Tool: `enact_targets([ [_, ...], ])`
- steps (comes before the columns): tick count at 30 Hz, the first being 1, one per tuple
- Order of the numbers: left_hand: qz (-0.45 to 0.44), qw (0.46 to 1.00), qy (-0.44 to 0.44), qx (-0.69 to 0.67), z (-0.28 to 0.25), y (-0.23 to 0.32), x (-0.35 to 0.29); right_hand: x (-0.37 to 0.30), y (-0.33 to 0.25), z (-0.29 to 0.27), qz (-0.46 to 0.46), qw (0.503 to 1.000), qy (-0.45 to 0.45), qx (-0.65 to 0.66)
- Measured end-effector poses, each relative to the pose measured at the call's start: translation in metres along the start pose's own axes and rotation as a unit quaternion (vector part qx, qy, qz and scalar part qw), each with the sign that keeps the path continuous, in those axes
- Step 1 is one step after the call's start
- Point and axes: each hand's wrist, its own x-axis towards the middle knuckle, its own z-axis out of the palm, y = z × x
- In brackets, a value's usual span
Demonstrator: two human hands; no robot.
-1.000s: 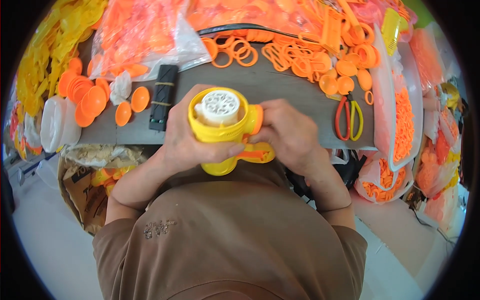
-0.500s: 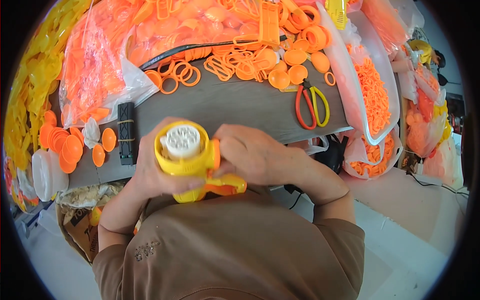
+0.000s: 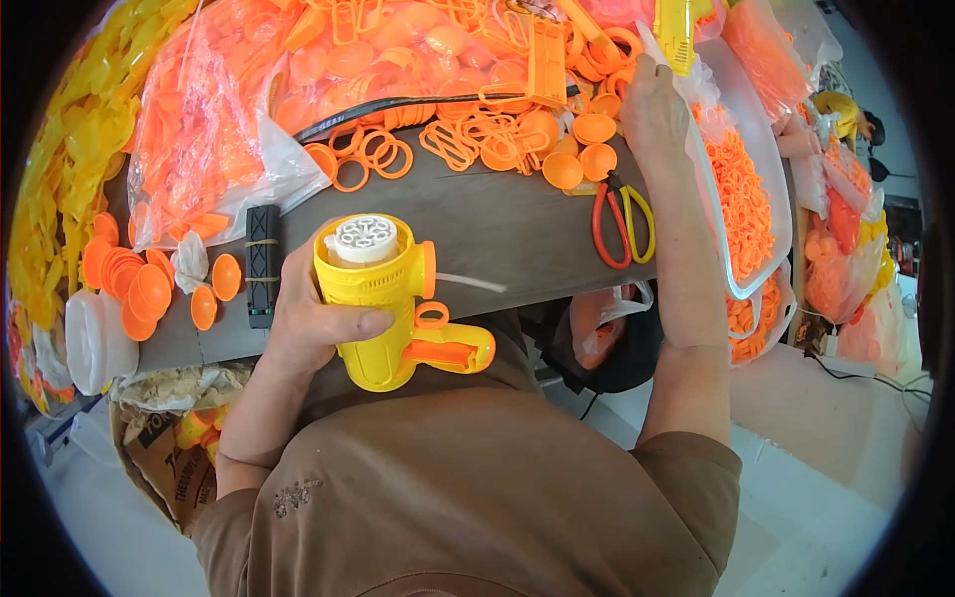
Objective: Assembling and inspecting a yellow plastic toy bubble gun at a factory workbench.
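Observation:
My left hand (image 3: 316,316) is wrapped round a yellow bubble gun (image 3: 383,328), its thumb across the body. The gun's white nozzle (image 3: 365,240), with several holes, faces up. An orange ring (image 3: 428,269) is on the gun's right side, and a thin white tube (image 3: 473,283) sticks out rightward beside it. The gun's handle, with orange inside, points right. My right hand (image 3: 655,111) reaches far out, at the edge of the orange parts heap beside the white bin; its fingertips are hard to make out, so its grip is unclear.
Red-and-yellow-handled pliers (image 3: 624,221) lie left of my right forearm. A white bin (image 3: 738,284) of small orange parts stands at the right. Orange cups (image 3: 149,291), a black rubber-banded block (image 3: 262,267) and a plastic bag (image 3: 229,129) of orange parts lie left on the grey table (image 3: 468,214).
My right hand has left the bubble gun and stretched away to the far right. The thin white tube now shows at the gun's side. My left hand keeps hold of the gun.

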Motion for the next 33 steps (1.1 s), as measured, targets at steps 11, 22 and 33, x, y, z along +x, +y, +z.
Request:
enact_targets([
  [11, 0.006, 1.000, -0.002, -0.030, -0.006, -0.005, -0.002, 0.008, 0.009, -0.017, -0.056, 0.996, 0.016, -0.074],
  [22, 0.006, 1.000, -0.010, 0.022, -0.012, -0.004, -0.013, -0.065, -0.090, -0.076, -0.237, 0.867, -0.238, 0.369],
  [33, -0.021, 1.000, 0.019, -0.001, -0.016, -0.018, -0.027, -0.084, -0.117, -0.075, -0.300, 0.881, -0.106, 0.350],
])
